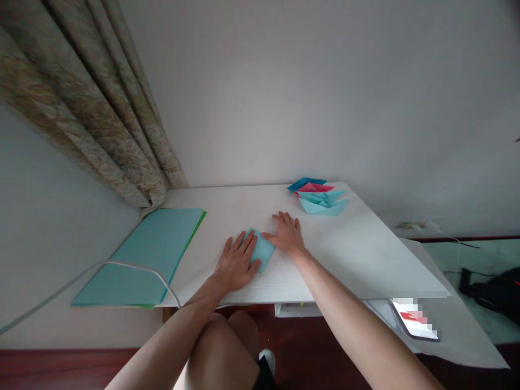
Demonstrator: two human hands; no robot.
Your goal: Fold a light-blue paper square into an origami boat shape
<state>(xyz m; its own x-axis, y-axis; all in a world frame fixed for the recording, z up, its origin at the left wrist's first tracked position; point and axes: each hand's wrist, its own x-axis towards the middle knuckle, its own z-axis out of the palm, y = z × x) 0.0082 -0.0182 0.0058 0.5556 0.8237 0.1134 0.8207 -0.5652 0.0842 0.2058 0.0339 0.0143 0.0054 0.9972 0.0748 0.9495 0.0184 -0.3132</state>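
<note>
A small folded piece of light blue paper [264, 253] lies flat on the white table [227, 206]. My left hand [238, 264] rests on its left part, palm down with fingers spread, and covers that side. At the paper's right edge, my right hand [287, 233] lies on the table with its thumb touching the paper and its fingers stretched out. Neither hand grips anything. Beyond my right hand, folded paper boats stand in a row near the wall: light blue boats [324, 207] in front, a pink boat [314, 188] behind them and a dark blue boat [304, 183] at the back.
A stack of coloured sheets [150, 249], light blue on top with green beneath, covers the table's left end. A white cable [134, 265] arcs over it. A phone [416, 319] sits on a lower surface at right. A patterned curtain [93, 97] hangs at left.
</note>
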